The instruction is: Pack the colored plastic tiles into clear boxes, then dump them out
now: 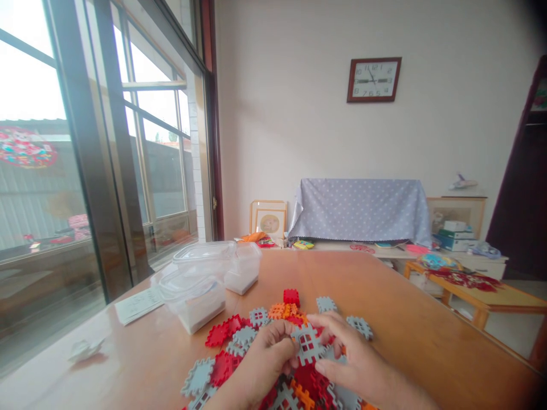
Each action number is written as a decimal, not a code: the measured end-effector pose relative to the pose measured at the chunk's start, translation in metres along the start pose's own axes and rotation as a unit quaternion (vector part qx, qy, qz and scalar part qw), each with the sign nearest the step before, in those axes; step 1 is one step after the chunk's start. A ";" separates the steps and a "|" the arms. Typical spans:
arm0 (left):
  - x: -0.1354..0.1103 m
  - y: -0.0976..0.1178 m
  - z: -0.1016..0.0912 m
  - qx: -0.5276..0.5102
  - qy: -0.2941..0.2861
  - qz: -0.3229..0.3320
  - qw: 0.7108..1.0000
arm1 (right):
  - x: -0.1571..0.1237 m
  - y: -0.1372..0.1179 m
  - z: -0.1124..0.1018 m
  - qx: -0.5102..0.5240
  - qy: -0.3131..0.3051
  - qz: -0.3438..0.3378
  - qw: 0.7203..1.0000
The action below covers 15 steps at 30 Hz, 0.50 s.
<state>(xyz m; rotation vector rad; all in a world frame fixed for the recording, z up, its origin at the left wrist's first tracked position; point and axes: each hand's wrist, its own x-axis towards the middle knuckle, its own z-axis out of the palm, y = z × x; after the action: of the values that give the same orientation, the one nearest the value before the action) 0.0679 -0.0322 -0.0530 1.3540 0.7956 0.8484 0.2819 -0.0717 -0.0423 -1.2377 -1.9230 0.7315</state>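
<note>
My left hand (271, 356) is closed, its thumb and fingers pinching the left edge of a grey interlocking window tile (308, 345) with toothed edges and four square holes. My right hand (352, 356) sits at the tile's right side. Its thumb and fingers are spread around the tile's edge, close to it; whether they touch it I cannot tell. Beneath both hands lies a loose pile of red, grey and orange toothed tiles, partly hidden by the hands. A red cube of tiles (291, 296) stands behind the pile, near some orange tiles (280, 311).
Clear plastic containers (200, 304) with lids stand at the left on the wooden table (427, 341). Beside them lie a paper booklet (139, 306) and a crumpled wrapper (85, 350). Grey tiles (360, 327) lie right of the pile. A low side table (508, 293) stands further right.
</note>
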 end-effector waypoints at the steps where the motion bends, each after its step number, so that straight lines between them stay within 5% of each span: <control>1: 0.000 0.000 0.000 0.000 -0.002 -0.002 1.000 | 0.000 0.002 0.000 -0.007 0.000 0.000 1.000; 15: 0.003 -0.007 0.003 0.001 -0.010 0.005 1.000 | -0.002 0.003 -0.006 -0.029 -0.002 -0.017 0.999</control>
<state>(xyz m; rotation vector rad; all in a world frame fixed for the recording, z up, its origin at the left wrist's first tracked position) 0.0724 -0.0312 -0.0593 1.3678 0.7755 0.8399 0.2893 -0.0720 -0.0420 -1.2357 -1.9763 0.6666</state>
